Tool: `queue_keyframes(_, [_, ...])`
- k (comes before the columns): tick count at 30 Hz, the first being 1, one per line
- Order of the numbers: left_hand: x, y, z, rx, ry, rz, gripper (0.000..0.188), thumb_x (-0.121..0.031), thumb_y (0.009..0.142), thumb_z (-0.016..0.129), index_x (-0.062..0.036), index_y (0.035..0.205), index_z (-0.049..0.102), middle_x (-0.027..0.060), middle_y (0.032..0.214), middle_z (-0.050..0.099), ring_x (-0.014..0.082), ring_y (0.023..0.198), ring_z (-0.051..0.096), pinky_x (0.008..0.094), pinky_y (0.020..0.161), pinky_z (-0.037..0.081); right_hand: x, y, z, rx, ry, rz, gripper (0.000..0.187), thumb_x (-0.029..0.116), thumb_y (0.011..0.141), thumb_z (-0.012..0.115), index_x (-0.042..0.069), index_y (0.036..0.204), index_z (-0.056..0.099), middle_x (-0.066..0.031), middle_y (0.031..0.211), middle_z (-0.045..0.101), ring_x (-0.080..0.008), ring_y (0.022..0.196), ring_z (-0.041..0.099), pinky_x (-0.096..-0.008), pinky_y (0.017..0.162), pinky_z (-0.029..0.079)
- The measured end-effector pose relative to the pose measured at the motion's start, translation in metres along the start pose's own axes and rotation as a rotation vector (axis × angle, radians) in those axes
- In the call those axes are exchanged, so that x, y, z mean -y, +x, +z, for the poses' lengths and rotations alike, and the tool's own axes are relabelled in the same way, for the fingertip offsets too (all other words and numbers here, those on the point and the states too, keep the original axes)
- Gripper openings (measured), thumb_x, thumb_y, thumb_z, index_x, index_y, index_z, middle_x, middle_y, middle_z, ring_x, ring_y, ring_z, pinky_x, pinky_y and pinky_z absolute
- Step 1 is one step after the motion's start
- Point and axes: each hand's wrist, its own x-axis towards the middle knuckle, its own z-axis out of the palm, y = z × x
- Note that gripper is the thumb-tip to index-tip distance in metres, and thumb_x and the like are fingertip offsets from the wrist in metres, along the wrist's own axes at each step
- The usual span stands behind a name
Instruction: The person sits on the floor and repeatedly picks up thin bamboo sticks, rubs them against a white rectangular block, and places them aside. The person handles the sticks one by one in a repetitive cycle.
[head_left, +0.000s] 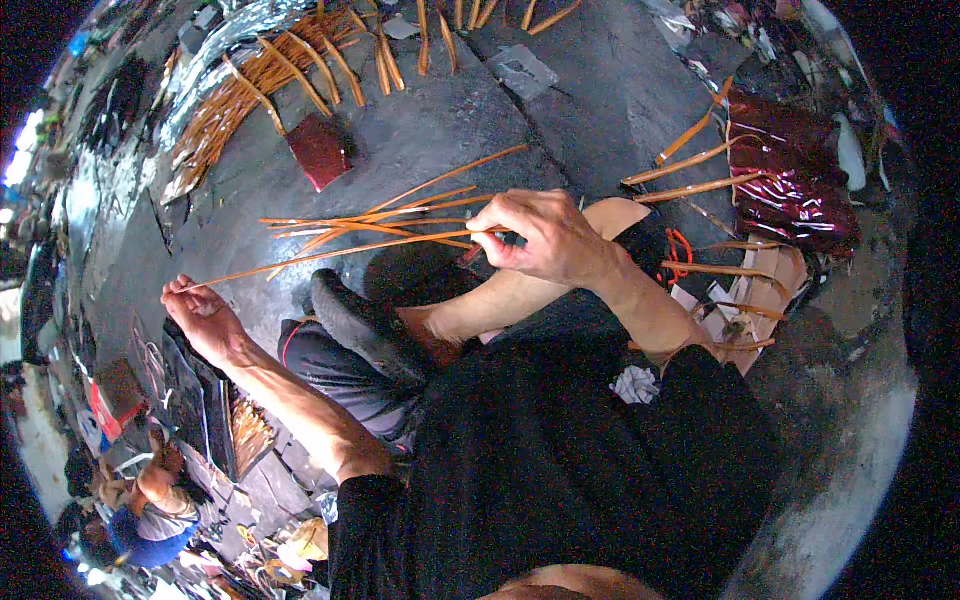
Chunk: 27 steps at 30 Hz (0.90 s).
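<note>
A long, thin brown stick (340,250) is stretched almost level between my two hands. At its left end, my left hand (207,322) pinches the tip between thumb and fingers. My right hand (540,240) is closed around the other end, above my bent leg. Something small and dark reddish (470,254) shows just under the right fingers; its kind is hard to make out. Just beyond the held stick, several similar loose sticks (400,212) lie crossed in a small pile on the grey floor.
Ahead on the left lies a large bundle of brown sticks (235,105), with a dark red sheet (320,152) beside it. Shiny dark red wrapping (790,170) and several curved strips (695,185) are at the right. Another person (150,515) sits at the lower left.
</note>
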Motion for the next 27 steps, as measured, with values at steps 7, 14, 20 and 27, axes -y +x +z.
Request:
queue_keyframes(7, [-0.001, 0.006, -0.003, -0.088, 0.061, 0.026, 0.022, -0.017, 0.093, 0.060, 0.0007, 0.106, 0.058, 0.0086, 0.103, 0.062, 0.0194, 0.103, 0.061, 0.0259, 0.081, 0.056, -0.002, -0.004, -0.010, 0.026, -0.067, 0.061, 0.015, 0.009, 0.077, 0.072, 0.008, 0.087, 0.061, -0.0063, 0.080, 0.067, -0.0230, 0.070, 0.066, -0.0336, 0.061, 0.053])
queue_keyframes(14, [-0.013, -0.002, -0.012, -0.062, 0.044, 0.005, 0.020, -0.017, 0.093, 0.059, -0.0006, 0.104, 0.059, 0.0085, 0.101, 0.063, 0.0203, 0.102, 0.062, 0.0277, 0.081, 0.057, 0.000, -0.002, -0.013, 0.043, -0.038, 0.104, 0.013, 0.012, 0.080, 0.071, 0.007, 0.086, 0.061, -0.0059, 0.081, 0.067, -0.0231, 0.070, 0.066, -0.0336, 0.062, 0.052])
queue_keyframes(20, [-0.019, -0.010, -0.013, -0.142, 0.097, 0.045, 0.020, -0.018, 0.092, 0.059, -0.0001, 0.102, 0.059, 0.0080, 0.100, 0.063, 0.0196, 0.099, 0.063, 0.0263, 0.081, 0.057, -0.001, -0.002, -0.012, 0.092, -0.013, 0.139, 0.014, 0.014, 0.080, 0.071, 0.007, 0.085, 0.061, -0.0054, 0.081, 0.066, -0.0234, 0.072, 0.065, -0.0340, 0.063, 0.051])
queue_keyframes(27, [-0.019, -0.009, -0.033, -0.117, 0.081, 0.007, 0.021, -0.019, 0.092, 0.059, 0.0003, 0.100, 0.058, 0.0077, 0.099, 0.062, 0.0171, 0.098, 0.062, 0.0245, 0.081, 0.057, -0.004, -0.006, -0.021, 0.079, -0.086, 0.133, 0.017, 0.019, 0.078, 0.072, 0.007, 0.083, 0.061, -0.0046, 0.079, 0.064, -0.0238, 0.074, 0.063, -0.0345, 0.067, 0.049])
